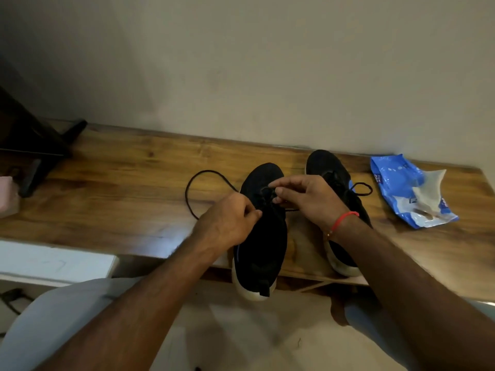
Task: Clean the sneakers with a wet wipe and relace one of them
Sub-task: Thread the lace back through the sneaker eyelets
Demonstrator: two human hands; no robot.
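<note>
left hand (230,219) and right hand (302,198) apparently pinching lace (199,180), left sneaker (263,236)

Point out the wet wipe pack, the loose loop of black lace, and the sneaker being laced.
wet wipe pack (393,180): head view, on its blue upper part.
black lace (187,187): head view, on the left side of the loop.
sneaker being laced (263,236): head view, on its black upper, behind the hands.

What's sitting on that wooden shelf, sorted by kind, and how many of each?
Black sneakers: 2
Loose black shoelace: 1
Blue wet-wipe pack: 1
Total: 4
</note>
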